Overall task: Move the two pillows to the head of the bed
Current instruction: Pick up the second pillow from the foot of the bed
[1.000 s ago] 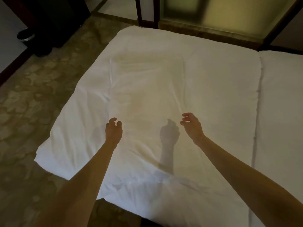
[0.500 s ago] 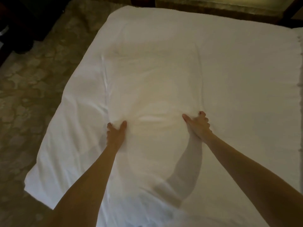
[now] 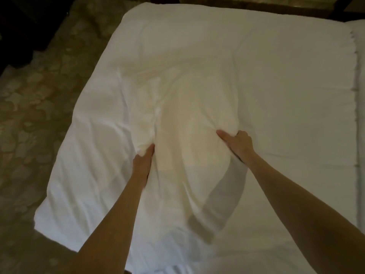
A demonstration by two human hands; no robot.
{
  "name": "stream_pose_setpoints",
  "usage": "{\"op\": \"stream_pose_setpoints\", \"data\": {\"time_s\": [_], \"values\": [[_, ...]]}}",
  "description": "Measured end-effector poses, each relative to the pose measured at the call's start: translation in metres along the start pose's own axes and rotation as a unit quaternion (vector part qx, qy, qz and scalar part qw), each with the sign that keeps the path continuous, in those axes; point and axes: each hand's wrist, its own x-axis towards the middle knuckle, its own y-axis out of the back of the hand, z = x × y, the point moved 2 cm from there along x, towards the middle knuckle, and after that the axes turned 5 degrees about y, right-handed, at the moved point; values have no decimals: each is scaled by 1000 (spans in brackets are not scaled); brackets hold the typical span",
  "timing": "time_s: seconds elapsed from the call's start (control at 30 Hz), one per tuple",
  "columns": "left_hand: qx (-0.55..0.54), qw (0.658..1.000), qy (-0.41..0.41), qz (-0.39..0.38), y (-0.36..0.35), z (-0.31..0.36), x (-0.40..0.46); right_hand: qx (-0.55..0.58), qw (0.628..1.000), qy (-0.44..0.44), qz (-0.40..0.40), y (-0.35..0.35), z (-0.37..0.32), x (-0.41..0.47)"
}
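A white pillow (image 3: pixel 189 107) lies lengthwise on the white bed (image 3: pixel 286 76), hard to tell apart from the cover beneath it. My left hand (image 3: pixel 143 161) pinches the pillow's left side near its near end, with the cloth bunched in the fingers. My right hand (image 3: pixel 237 143) grips the right side, thumb on top and fingers dug into the fabric. The pillow is squeezed narrow between the two hands and bulges upward. I see no second pillow.
Patterned carpet (image 3: pixel 39 95) runs along the bed's left side. Dark furniture (image 3: pixel 19 26) stands at the top left. A second white bedding section (image 3: pixel 361 95) adjoins the bed at the right edge. A dark frame (image 3: pixel 256 4) borders the far end.
Both hands came down from hovering open above the bed, landed on the pillow's sides and closed on it. The pillow is now bunched and raised between them.
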Motion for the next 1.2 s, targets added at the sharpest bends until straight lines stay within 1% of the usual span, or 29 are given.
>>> {"op": "stream_pose_setpoints", "data": {"time_s": [0.13,0.3,0.43,0.5,0.57,0.67,0.8,0.93,1.03,1.1,1.2], "values": [[-12,999,24,-19,11,-12,-38,-5,1000,3,1,24,3,-37],[-26,998,47,-40,27,-34,-96,36,999,3,11,55,29,-103],[-17,997,37,-72,32,-75,-151,44,998,-37,17,73,82,-172],[3,993,64,-98,32,-106,-180,47,997,-62,21,80,121,-212],[8,990,85,-112,34,-124,-198,61,995,-75,33,87,152,-241],[-1,992,61,-115,37,-123,-214,104,989,-66,80,103,168,-262],[5,993,33,-112,36,-116,-229,123,987,-34,96,115,166,-274],[9,994,14,-108,26,-124,-257,150,981,-20,120,139,188,-303],[24,995,2,-100,8,-133,-284,193,972,3,132,165,213,-331],[36,993,-13,-109,-13,-139,-309,213,965,21,148,192,235,-350],[39,991,-48,-119,-59,-151,-354,212,962,31,168,245,272,-373]]}}
